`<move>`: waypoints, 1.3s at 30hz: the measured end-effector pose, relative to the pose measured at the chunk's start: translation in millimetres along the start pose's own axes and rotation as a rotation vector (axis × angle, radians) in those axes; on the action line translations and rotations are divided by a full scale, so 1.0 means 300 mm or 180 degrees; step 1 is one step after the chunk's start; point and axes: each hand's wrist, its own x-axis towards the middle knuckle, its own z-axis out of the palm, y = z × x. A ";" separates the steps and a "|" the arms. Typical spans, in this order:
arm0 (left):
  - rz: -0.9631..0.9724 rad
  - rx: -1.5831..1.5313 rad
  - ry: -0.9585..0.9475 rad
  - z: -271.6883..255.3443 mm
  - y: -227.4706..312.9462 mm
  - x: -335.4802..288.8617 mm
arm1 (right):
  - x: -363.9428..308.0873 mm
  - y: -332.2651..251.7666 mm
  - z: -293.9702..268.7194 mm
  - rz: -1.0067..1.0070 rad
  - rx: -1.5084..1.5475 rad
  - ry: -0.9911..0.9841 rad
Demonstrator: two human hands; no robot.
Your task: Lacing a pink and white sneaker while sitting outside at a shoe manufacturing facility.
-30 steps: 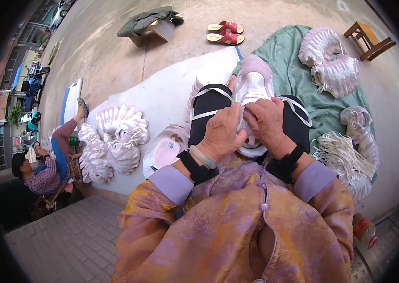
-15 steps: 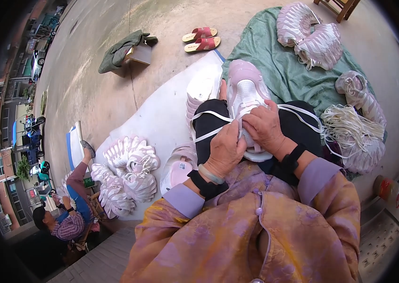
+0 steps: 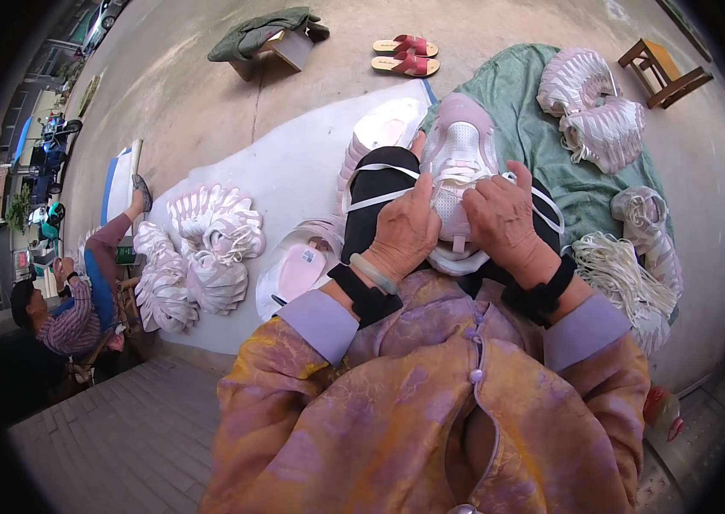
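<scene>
A pale pink and white sneaker [image 3: 457, 141] rests on my lap between my dark-clad knees, toe pointing away from me. A white shoelace [image 3: 458, 175] crosses its upper, with loose lengths lying over both thighs. On the left side of the shoe's tongue [image 3: 451, 210] is my left hand [image 3: 405, 224], its fingers closed round the lace where it nears the eyelets, index finger pointing up. My right hand [image 3: 506, 218] pinches the lace at the right side of the tongue, fingertips close to the eyelets.
Stacked pink-white shoe uppers [image 3: 217, 223] lie on a white sheet [image 3: 285, 163] at left. More uppers [image 3: 590, 111] and a bundle of white laces [image 3: 620, 274] are on a green cloth [image 3: 521, 94]. Red sandals [image 3: 405, 56], a wooden stool [image 3: 662, 73] and a seated person [image 3: 71, 313] are farther off.
The view has shifted. My hands have spread slightly apart over the tongue, the right one moving up along the shoe's side. The seated person's hands have moved.
</scene>
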 end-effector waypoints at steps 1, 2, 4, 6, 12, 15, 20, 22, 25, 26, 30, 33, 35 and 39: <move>-0.0071 0.0013 -0.0040 -0.005 0.002 -0.003 | -0.031 0.012 -0.042 0.0092 -0.0021 -0.0006; -0.0129 0.0017 -0.0086 -0.009 0.007 -0.002 | -0.076 0.033 -0.090 0.0276 -0.0037 0.0011; -0.0168 0.0104 -0.0085 -0.019 0.006 -0.011 | -0.220 0.113 -0.158 0.0605 -0.0073 0.0103; -0.0215 -0.0019 -0.0138 -0.026 0.017 -0.014 | -0.423 0.221 -0.237 0.1008 -0.0442 -0.0072; -0.0250 0.0052 -0.0103 -0.054 0.055 0.001 | -0.852 0.327 -0.329 0.1898 -0.0365 -0.0122; 0.0150 0.0606 0.0356 -0.073 0.042 0.065 | -0.783 0.289 -0.311 0.1773 -0.0130 -0.0363; 0.0719 0.0865 0.0163 -0.020 0.059 0.124 | -0.513 0.218 -0.269 0.1365 -0.0018 -0.0090; 0.0836 0.1236 0.0019 0.002 0.057 0.127 | -0.408 0.185 -0.248 0.1088 0.0225 0.0061; 0.1008 0.1528 0.0026 0.011 0.073 0.140 | -0.282 0.148 -0.191 0.0765 0.0723 0.0185; 0.1106 0.1761 0.0009 0.016 0.069 0.144 | -0.245 0.131 -0.173 0.0775 0.0735 0.0187; 0.1225 0.1733 0.0107 0.020 0.048 0.164 | -0.150 0.065 -0.111 0.0528 0.0714 0.0008; 0.1007 0.1655 0.0236 -0.028 0.024 0.174 | -0.152 0.059 -0.081 0.0712 0.0782 -0.0309; 0.0744 0.1536 0.0385 -0.063 -0.010 0.169 | -0.155 0.057 -0.074 0.0856 0.0885 -0.0516; 0.0036 0.0792 0.0736 -0.082 -0.056 0.155 | -0.175 0.074 -0.071 0.0983 0.1011 -0.0438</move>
